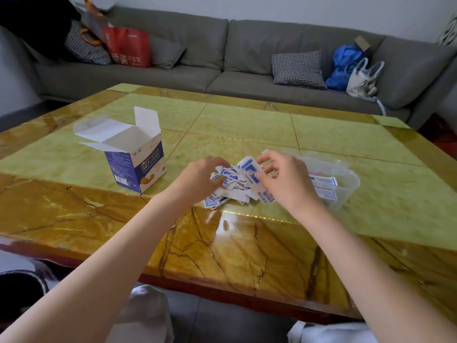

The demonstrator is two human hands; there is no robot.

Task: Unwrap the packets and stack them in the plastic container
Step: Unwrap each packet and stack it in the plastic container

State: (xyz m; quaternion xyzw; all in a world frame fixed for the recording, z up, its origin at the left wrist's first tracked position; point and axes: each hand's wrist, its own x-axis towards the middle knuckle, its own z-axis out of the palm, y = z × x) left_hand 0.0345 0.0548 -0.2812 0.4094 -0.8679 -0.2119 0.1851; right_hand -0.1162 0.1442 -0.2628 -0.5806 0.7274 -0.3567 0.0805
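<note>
Both hands work a loose heap of packets (235, 186) on the table (99, 219) beside the plastic container (346, 189): left hand (200, 177) gripping several, right hand (282, 177) pinching one; judged light, flimsy, slippery, best pinched at an edge.
</note>
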